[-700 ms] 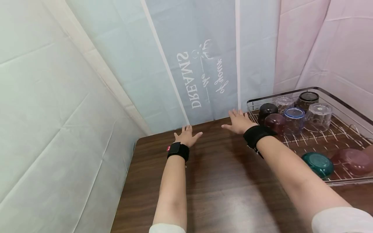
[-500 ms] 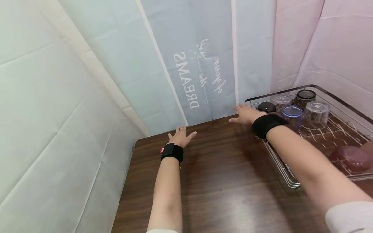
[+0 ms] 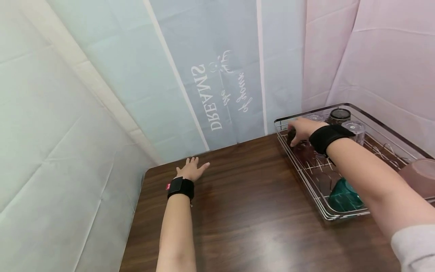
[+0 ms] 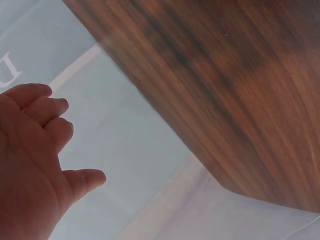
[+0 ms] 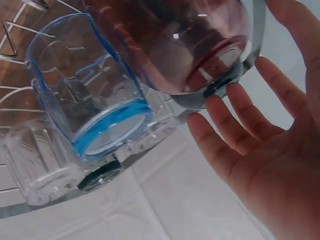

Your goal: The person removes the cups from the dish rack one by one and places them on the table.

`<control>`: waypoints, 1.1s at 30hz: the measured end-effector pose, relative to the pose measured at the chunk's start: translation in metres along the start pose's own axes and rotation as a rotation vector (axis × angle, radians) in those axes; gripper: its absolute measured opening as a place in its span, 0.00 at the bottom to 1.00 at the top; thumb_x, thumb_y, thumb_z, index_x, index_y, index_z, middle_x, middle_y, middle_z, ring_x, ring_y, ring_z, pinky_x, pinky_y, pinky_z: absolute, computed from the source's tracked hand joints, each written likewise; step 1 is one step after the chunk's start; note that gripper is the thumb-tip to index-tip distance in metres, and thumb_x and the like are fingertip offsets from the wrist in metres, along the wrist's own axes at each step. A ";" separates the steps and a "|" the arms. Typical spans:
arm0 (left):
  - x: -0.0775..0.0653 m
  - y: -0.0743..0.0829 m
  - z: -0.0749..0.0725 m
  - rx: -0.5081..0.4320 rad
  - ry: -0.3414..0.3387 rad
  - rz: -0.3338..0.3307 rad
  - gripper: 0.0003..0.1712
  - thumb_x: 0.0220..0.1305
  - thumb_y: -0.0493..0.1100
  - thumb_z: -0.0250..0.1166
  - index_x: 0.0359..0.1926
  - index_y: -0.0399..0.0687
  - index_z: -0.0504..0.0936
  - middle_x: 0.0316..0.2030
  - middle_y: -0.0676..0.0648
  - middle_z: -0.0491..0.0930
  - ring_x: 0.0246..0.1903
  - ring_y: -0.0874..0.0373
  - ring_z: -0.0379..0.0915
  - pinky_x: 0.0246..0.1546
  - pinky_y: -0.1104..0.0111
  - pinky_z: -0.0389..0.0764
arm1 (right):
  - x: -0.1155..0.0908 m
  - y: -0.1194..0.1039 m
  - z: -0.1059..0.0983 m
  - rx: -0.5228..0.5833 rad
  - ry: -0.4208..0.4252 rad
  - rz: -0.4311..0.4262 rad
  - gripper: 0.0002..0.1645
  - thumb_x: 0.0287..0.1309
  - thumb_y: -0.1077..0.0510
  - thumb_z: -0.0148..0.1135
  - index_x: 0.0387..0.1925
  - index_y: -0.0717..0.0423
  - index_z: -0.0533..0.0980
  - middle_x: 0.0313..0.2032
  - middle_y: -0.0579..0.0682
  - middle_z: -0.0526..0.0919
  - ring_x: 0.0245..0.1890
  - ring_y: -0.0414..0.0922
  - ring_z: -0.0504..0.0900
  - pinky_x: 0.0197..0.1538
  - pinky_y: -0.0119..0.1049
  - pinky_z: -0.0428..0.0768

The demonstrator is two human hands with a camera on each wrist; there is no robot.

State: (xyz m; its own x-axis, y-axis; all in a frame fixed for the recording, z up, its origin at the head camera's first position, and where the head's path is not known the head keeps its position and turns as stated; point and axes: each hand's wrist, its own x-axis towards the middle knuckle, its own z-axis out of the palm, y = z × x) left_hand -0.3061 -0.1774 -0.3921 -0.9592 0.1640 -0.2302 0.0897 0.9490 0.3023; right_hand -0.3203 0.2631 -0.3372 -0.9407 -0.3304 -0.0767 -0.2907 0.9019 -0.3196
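In the head view my right hand (image 3: 303, 127) is over the near-left back corner of a wire dish rack (image 3: 391, 131), at a dark glass (image 3: 291, 136). The right wrist view shows its fingers spread and extended, fingertips right at the base of that upside-down glass. A reddish see-through cup (image 5: 175, 45) overlaps the dark glass there, beside a blue-tinted glass (image 5: 112, 122). My left hand (image 3: 190, 170) is by the table's back edge, fingers straight and spread, holding nothing.
Also in the rack are a clear glass (image 3: 355, 130), another dark glass (image 3: 340, 115), a teal cup (image 3: 344, 196) and a pink cup (image 3: 419, 177). The brown wooden table (image 3: 244, 211) meets cloth hangings (image 3: 231, 94) at the back and on both sides.
My right hand has moved right from the table's back edge into the rack, onto the dark glass. The left hand stays by the back edge; the view has turned right.
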 end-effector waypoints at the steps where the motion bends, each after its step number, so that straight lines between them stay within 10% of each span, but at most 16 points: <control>1: 0.000 0.000 0.001 -0.001 -0.004 0.003 0.46 0.79 0.66 0.46 0.81 0.40 0.51 0.80 0.36 0.46 0.79 0.41 0.34 0.71 0.32 0.35 | -0.001 0.002 0.000 0.012 -0.001 0.008 0.33 0.46 0.60 0.81 0.50 0.72 0.74 0.47 0.72 0.74 0.46 0.65 0.75 0.50 0.60 0.76; 22: 0.005 0.002 0.010 -0.052 -0.016 0.010 0.43 0.79 0.66 0.47 0.81 0.44 0.55 0.79 0.37 0.48 0.79 0.41 0.34 0.72 0.32 0.33 | -0.002 0.020 0.011 -0.024 -0.250 0.076 0.33 0.45 0.60 0.80 0.52 0.65 0.73 0.39 0.58 0.78 0.35 0.54 0.80 0.38 0.50 0.78; 33: 0.007 0.000 0.010 -0.060 0.006 0.031 0.45 0.78 0.66 0.48 0.80 0.41 0.53 0.80 0.39 0.49 0.79 0.44 0.34 0.73 0.34 0.35 | -0.017 0.022 -0.005 0.022 -0.130 -0.009 0.37 0.41 0.64 0.80 0.54 0.71 0.72 0.40 0.61 0.79 0.37 0.55 0.76 0.36 0.48 0.80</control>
State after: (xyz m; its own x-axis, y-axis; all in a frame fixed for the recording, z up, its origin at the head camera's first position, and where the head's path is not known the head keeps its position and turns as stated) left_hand -0.3096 -0.1736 -0.4031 -0.9578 0.1916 -0.2141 0.1038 0.9257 0.3638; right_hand -0.3117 0.2900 -0.3388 -0.9071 -0.3733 -0.1947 -0.2942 0.8929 -0.3409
